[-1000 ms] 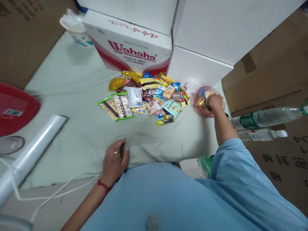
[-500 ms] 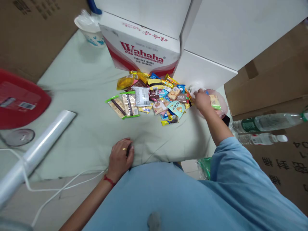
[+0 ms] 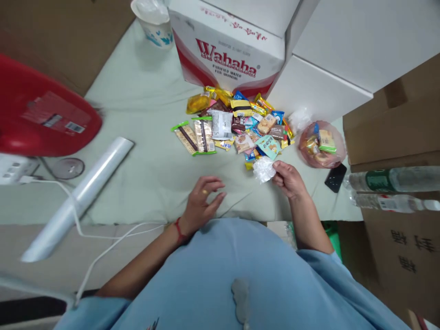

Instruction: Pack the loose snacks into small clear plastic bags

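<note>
Pale green cloth covers the desk (image 3: 151, 197). Nearest, at eight o'clock from the crumpled clear plastic film (image 3: 264, 169), the bare left hand (image 3: 202, 204) has loosely parted fingers, apparently empty; the right hand (image 3: 290, 178) pinches the film. Multicoloured wrapped snacks (image 3: 222, 123) lie at eleven, a translucent pink round bowl (image 3: 340, 149) at two. A slack pinch could drop the film; a low sweep could scatter packets.

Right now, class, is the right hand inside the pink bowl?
No, the right hand holds crumpled clear plastic, left of the pink bowl.

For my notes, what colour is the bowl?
The bowl is translucent pink; the head view shows it best.
</note>
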Demonstrator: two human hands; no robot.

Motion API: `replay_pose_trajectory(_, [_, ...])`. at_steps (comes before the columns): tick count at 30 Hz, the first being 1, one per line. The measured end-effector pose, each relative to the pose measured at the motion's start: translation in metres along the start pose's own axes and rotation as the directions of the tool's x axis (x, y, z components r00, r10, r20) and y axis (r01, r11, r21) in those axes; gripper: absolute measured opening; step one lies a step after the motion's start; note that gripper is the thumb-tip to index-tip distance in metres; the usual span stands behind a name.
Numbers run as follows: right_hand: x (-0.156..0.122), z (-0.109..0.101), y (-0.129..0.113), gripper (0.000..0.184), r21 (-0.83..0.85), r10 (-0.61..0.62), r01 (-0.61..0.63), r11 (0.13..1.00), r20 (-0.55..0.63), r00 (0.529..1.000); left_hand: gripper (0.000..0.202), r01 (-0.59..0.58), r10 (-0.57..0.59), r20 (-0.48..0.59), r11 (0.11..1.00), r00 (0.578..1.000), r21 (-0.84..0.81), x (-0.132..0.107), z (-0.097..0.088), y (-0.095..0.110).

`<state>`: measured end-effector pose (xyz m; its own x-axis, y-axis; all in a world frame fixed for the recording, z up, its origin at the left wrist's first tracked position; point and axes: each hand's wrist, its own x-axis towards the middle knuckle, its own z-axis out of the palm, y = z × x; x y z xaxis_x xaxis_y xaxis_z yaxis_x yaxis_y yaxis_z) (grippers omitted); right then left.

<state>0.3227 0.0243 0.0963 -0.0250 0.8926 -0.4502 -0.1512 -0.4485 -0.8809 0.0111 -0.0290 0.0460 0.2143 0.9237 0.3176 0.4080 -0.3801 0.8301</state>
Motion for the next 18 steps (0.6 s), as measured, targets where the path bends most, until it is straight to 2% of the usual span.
replay_pose_trajectory(3, [0.000, 0.028, 0.019, 0.054, 0.047, 0.078, -0.081, 0.996, 0.052, 0.996, 0.030, -0.164, 0.164, 0.087, 0.986, 0.983, -0.012, 0.025, 0.020, 0.011])
replay_pose_trajectory(6, [0.004, 0.046, 0.025, 0.053, 0.053, 0.092, -0.099, 0.994, 0.120, 0.989, 0.023, -0.218, 0.208, 0.153, 0.975, 0.966, 0.050, 0.039, 0.039, 0.009])
replay_pose_trajectory(8, [0.004, 0.056, 0.028, 0.054, 0.093, 0.052, -0.067, 0.993, 0.160, 0.986, 0.022, -0.164, 0.155, 0.134, 0.984, 0.979, 0.063, 0.041, 0.047, 0.006])
replay_pose_trajectory(10, [0.002, 0.065, 0.032, 0.055, 0.122, -0.032, 0.009, 0.992, 0.188, 0.982, 0.020, -0.070, 0.067, 0.057, 0.997, 0.996, 0.042, 0.041, 0.052, 0.005])
replay_pose_trajectory(13, [0.001, 0.075, 0.039, 0.052, 0.080, -0.141, 0.130, 0.988, 0.153, 0.978, 0.017, 0.033, -0.033, -0.022, 0.999, 0.999, -0.019, 0.039, 0.052, 0.010])
replay_pose_trajectory(15, [0.002, 0.078, 0.042, 0.047, 0.069, -0.147, 0.141, 0.988, 0.090, 0.985, 0.016, 0.086, -0.086, 0.003, 0.993, 0.996, -0.075, 0.038, 0.047, 0.015])
replay_pose_trajectory(18, [0.007, 0.077, 0.043, 0.045, 0.121, -0.076, 0.067, 0.990, 0.073, 0.994, 0.019, 0.212, -0.203, 0.069, 0.964, 0.977, -0.163, 0.040, 0.039, 0.016])
